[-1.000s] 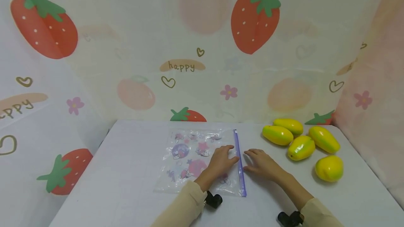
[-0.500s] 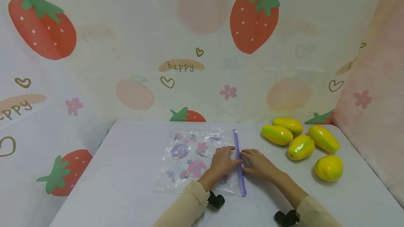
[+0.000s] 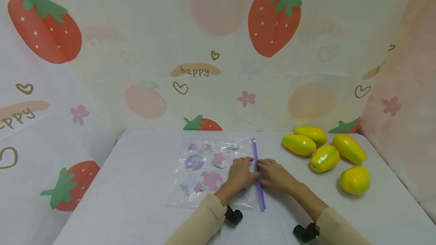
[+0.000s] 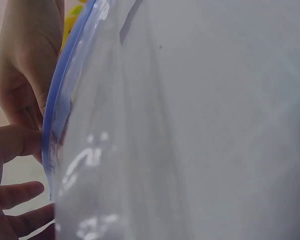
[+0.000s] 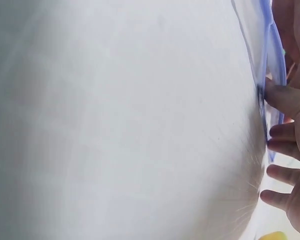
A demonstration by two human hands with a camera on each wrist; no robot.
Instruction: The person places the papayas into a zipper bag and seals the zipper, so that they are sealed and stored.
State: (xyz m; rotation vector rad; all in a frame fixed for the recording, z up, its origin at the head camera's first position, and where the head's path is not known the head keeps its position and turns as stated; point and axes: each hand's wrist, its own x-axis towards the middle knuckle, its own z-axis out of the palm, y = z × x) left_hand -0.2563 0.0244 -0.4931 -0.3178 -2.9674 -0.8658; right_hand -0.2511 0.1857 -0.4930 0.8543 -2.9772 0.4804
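A clear zip bag printed with pink and purple pictures lies flat on the white table. Its purple zip strip runs along the right side. My left hand rests over the bag, fingers spread on the film and thumb against the strip. From the outer side, my right hand pinches the bag's edge with thumb and forefinger. In the right wrist view, a narrow gap shows between two purple edges of the bag near the right thumb. The left fingertips' contact is partly hidden.
Several shiny yellow-green mango-like fruits lie at the right of the table, the nearest fruit a little apart from the others. Behind the table hangs a cloth backdrop with strawberry prints. Each wrist wears a small black camera.
My right hand has moved left from beside the bag to its purple strip. My left thumb has shifted slightly right onto the strip. The bag and fruits stay in place.
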